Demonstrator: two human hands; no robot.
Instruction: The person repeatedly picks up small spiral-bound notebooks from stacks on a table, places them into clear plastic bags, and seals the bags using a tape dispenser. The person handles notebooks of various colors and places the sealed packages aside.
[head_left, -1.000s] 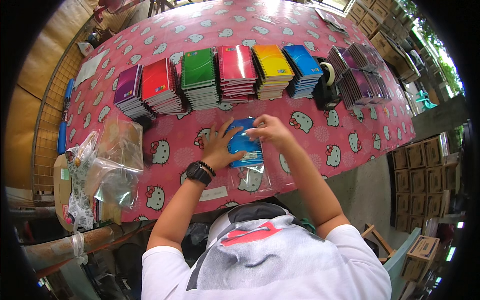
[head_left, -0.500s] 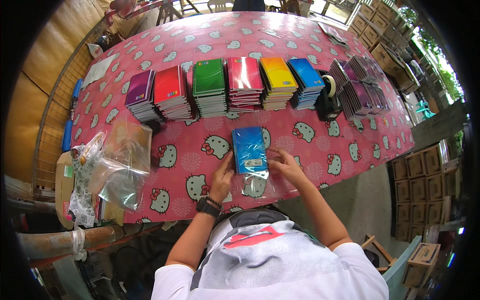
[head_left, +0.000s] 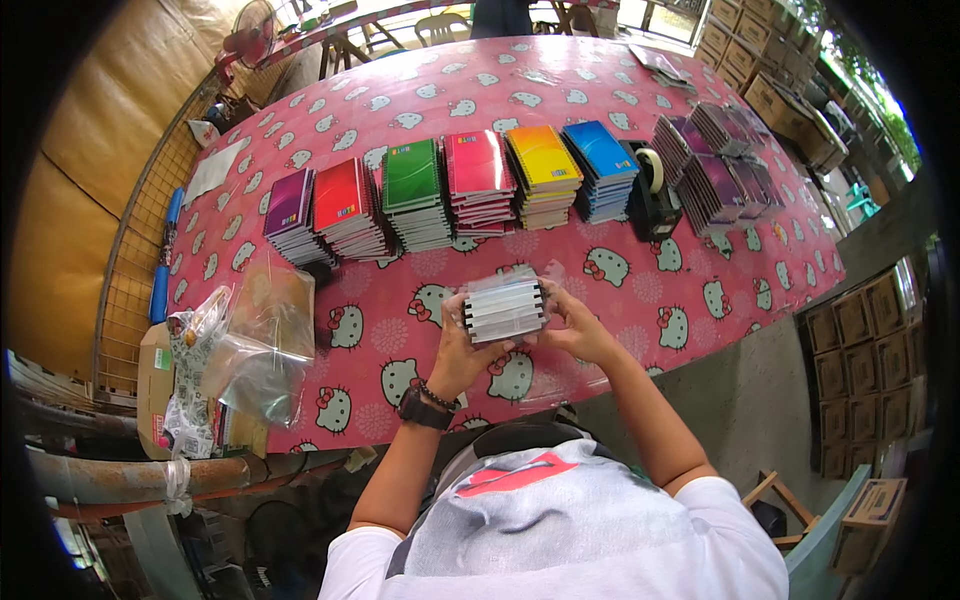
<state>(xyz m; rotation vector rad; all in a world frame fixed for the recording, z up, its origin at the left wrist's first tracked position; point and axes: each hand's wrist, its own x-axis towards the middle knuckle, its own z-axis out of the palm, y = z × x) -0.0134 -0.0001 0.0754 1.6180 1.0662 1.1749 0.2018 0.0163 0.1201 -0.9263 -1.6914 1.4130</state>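
Note:
Between my two hands is a bundle of spiral notebooks (head_left: 503, 310) in a clear plastic wrapper, tipped up so that its white page edges face me. My left hand (head_left: 464, 352) is closed round its left side, with the thumb along the lower edge. My right hand (head_left: 577, 328) grips the right side, thumb also low. Loose plastic film stands out beyond the bundle's far end. Just behind it runs a row of spiral notebook stacks: purple (head_left: 291, 205), red (head_left: 343, 196), green (head_left: 411, 178), pink (head_left: 479, 165), yellow (head_left: 544, 158) and blue (head_left: 599, 152).
A black tape dispenser (head_left: 655, 208) stands right of the blue stack, beside wrapped purple notebook bundles (head_left: 722, 180). Clear plastic bags (head_left: 262, 350) lie at the left. The table (head_left: 610, 350) wears a pink cartoon-cat cover. Cardboard boxes (head_left: 865, 360) are piled at the right.
The bundle lay flat with its blue cover up and my hands at its sides. Now both hands hold it, turned up onto its edge. The whole view has shifted slightly.

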